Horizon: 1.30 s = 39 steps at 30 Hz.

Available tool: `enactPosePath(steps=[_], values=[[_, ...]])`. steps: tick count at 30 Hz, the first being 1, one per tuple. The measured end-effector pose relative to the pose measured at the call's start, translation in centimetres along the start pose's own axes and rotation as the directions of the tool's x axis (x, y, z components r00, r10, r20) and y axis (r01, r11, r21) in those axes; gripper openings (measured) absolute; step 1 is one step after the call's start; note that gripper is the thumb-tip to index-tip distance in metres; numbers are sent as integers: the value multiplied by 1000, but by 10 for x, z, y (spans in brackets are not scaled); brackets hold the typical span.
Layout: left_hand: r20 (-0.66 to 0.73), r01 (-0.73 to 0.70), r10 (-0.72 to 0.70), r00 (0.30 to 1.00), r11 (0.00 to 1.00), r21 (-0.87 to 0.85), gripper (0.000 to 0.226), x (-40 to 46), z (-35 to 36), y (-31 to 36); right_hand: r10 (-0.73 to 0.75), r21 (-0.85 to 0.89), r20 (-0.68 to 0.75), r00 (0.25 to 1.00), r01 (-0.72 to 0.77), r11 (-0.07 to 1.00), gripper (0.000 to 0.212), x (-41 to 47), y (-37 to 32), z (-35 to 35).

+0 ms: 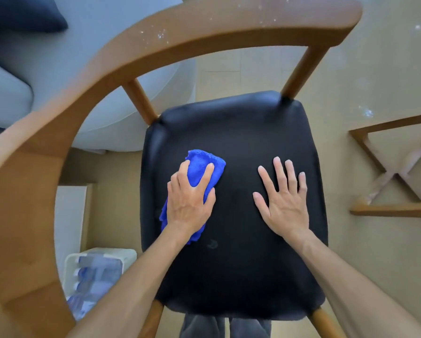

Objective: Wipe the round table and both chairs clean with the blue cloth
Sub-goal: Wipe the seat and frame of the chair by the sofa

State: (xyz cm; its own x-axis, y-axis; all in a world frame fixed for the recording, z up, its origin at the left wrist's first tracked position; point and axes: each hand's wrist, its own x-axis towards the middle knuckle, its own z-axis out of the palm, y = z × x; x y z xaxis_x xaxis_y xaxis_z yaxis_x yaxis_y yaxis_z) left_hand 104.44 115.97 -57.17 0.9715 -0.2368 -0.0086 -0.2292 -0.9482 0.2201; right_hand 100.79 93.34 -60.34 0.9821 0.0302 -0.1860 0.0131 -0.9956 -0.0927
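Black chair seat w/ left hand gripping blue cloth, right hand flat, fingers spread; tan floor.

Black chair seat (padded) under blue cloth, flat palm.

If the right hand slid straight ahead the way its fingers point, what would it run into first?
Probably nothing on the seat: the right hand lies flat on the black chair seat, with only bare cushion ahead until the far edge near the wooden back post.
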Motion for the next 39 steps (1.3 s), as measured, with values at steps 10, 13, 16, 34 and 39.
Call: enactPosePath(steps=[10,13,16,34,39], values=[[133,-617,634,762,773,-150,52,-106,12,56,2,88,-121,993,8,996,50,-7,10,-1],[168,-611,637,752,770,-184,54,-79,3,39,-1,76,-158,987,14,997,50,-7,12,0],[120,-407,438,891,887,-220,54,-31,-17,-6,-1,82,-168,986,15,997,51,-6,10,2],[136,-96,124,983,976,-196,73,-109,-11,33,13,58,-153,988,-4,998,52,-11,11,6],[157,-386,405,901,912,-138,60,-90,-11,37,12,85,-184,983,4,996,52,-8,6,4]])
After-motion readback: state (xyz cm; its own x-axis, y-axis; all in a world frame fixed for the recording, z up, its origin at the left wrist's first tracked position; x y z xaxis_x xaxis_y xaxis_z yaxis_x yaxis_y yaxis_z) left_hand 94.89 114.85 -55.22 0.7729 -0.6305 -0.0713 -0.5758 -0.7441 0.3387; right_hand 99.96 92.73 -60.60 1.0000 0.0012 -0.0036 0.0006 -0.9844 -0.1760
